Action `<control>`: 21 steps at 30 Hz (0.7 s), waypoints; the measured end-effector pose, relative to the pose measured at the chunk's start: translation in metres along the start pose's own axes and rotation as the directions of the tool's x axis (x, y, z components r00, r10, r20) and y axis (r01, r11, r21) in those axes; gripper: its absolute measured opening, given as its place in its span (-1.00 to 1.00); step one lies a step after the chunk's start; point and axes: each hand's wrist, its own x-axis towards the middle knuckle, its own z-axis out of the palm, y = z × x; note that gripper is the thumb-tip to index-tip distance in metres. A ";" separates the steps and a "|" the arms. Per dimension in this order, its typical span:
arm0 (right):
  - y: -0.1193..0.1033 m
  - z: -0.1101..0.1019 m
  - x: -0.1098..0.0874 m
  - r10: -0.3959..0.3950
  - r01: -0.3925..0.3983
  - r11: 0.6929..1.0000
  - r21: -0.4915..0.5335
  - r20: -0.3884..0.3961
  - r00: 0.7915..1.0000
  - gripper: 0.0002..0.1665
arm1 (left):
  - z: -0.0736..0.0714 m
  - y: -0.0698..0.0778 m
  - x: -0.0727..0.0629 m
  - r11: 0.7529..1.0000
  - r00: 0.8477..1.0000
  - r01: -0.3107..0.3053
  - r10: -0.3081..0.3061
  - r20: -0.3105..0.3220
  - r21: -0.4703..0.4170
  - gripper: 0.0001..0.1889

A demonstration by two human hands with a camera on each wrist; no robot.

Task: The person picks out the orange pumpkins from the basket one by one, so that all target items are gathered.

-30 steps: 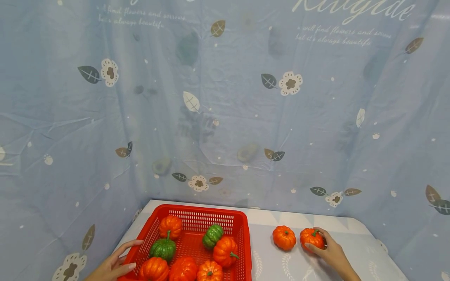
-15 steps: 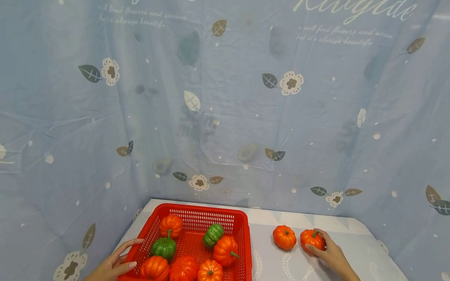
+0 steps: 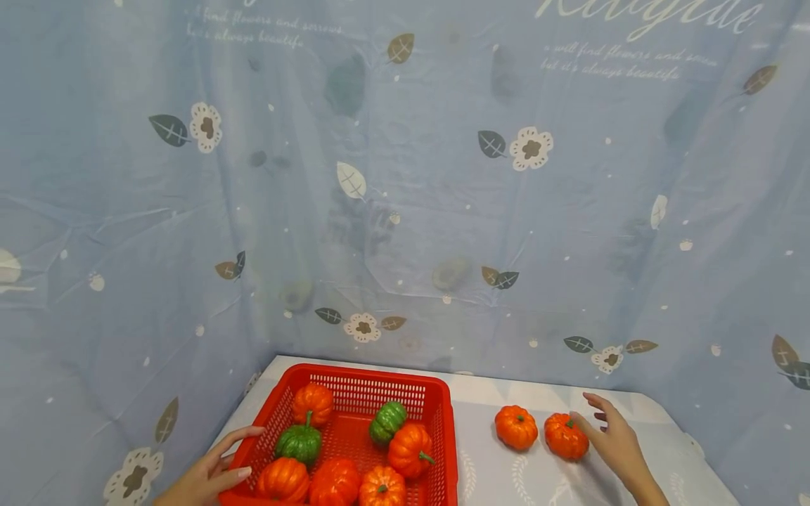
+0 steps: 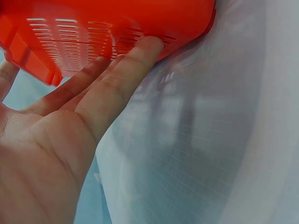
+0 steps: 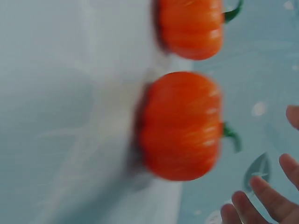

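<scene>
Two small orange pumpkins lie side by side on the table to the right of a red basket (image 3: 450,450). My right hand (image 3: 615,441) is just off the right-hand pumpkin (image 3: 566,437), fingers spread and holding nothing. In the right wrist view, a gap shows between the fingers (image 5: 268,198) and that pumpkin (image 5: 182,126). Farther left sits the other pumpkin (image 3: 515,427). My left hand (image 3: 211,469) is at the basket's left side. The left wrist view shows its fairly straight fingers (image 4: 110,93) against the slotted outer wall (image 4: 154,18).
Inside the basket lie several orange pumpkins (image 3: 410,450) and two green pumpkins (image 3: 299,444) (image 3: 388,423). A pale patterned cloth covers the table (image 3: 481,400). Blue printed curtains (image 3: 418,211) stand behind it and at both sides.
My right hand has let go of the right-hand pumpkin and lifted away up and to the right, its fingers spreading. The left hand keeps its place at the basket.
</scene>
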 end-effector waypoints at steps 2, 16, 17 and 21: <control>-0.008 -0.004 0.000 -0.045 0.045 0.999 -0.004 -0.048 0.998 -0.01 | 0.002 0.002 -0.001 0.999 1.000 -0.001 0.002 0.029 -0.046 -0.49; -0.089 0.014 0.004 -0.344 0.352 0.935 0.047 -0.125 0.931 -0.33 | 0.002 0.000 -0.001 0.998 0.998 0.023 -0.019 -0.060 0.059 -0.50; -0.094 0.017 0.004 -0.367 0.376 0.925 0.054 -0.124 0.922 -0.34 | 0.001 0.000 -0.001 0.999 0.999 0.018 -0.016 -0.049 0.043 -0.50; -0.119 0.031 0.004 -0.445 0.454 0.887 0.088 -0.104 0.890 -0.37 | 0.000 -0.001 0.000 1.000 1.000 0.012 -0.012 0.001 -0.026 -0.50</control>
